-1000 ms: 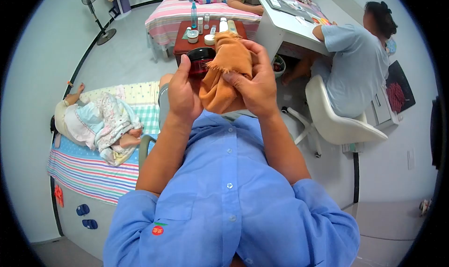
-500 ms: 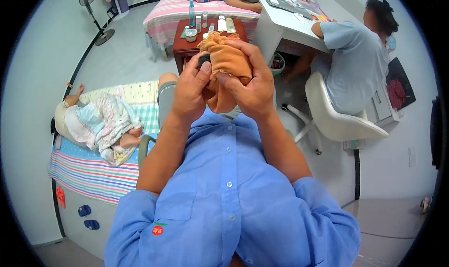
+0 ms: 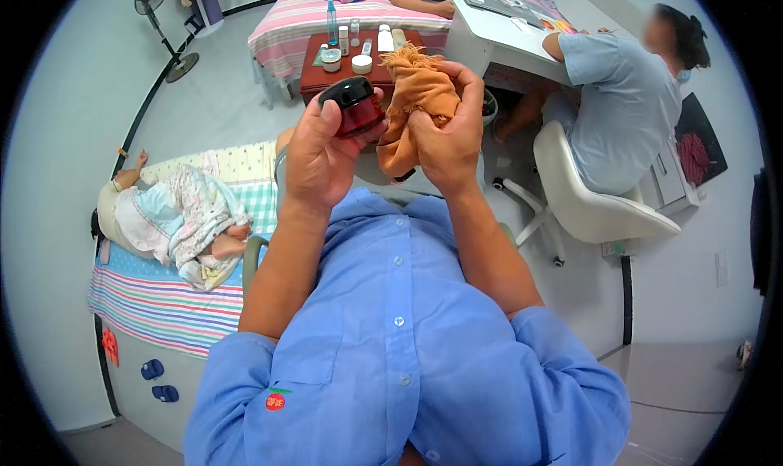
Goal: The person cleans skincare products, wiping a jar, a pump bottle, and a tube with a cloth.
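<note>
Jar (image 3: 361, 117) and cloth (image 3: 422, 95) are both up in front of the chest, one to each hand, short of the table (image 3: 313, 76). Fingers and thumb of the left hand (image 3: 320, 154) grasp the jar, with the thumb pressed along its near side and fingertips showing round the far side; the black lid (image 3: 347, 93) sits on it, and the whole jar tilts, lid toward the upper left. The right hand (image 3: 450, 136) clutches the cloth in a bunched fold, thumb on the near face, frayed edge sticking up past the fingers. The cloth hangs just beside the jar's red side; whether the two touch there is hard to tell. Judging by this hold, the step in hand is work on the jar's outside with the cloth, at a point where the lid and much of the red side lie uncovered. Bringing the cloth onto the jar would call for a steady left grasp, since the sides look smooth, a flatter spread of fabric under the right thumb, and a slight turn of the jar to present another face.
</note>
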Demonstrator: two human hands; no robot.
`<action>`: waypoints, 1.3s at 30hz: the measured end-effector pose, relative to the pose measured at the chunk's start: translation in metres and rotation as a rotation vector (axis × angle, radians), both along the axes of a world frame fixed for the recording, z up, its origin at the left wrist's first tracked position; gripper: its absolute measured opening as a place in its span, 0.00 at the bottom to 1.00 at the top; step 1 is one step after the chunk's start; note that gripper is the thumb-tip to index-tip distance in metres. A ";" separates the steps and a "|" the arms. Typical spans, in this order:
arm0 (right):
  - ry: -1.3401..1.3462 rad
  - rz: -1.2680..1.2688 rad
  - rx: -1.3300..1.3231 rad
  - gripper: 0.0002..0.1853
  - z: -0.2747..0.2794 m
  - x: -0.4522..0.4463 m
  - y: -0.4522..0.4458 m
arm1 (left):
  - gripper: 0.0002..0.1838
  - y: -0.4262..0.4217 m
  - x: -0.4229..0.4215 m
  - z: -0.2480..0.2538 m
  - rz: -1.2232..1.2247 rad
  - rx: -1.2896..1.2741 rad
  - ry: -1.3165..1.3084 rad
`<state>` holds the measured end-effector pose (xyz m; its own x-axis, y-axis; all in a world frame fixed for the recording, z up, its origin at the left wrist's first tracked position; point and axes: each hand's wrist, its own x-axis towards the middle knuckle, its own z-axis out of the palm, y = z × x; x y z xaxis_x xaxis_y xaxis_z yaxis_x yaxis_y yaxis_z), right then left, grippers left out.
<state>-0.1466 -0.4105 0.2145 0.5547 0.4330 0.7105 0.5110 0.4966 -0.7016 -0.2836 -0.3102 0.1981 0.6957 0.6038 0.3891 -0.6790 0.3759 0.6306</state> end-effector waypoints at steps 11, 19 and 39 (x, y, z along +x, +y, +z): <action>-0.478 0.051 0.007 0.24 0.016 -0.014 -0.005 | 0.29 0.006 0.004 -0.004 -0.036 -0.216 -0.072; -0.409 -0.003 0.035 0.21 0.018 -0.005 0.000 | 0.25 0.000 0.007 -0.007 -0.012 0.006 0.024; -0.557 0.098 -0.035 0.22 0.033 0.009 -0.003 | 0.37 -0.008 -0.002 0.000 0.476 1.041 0.395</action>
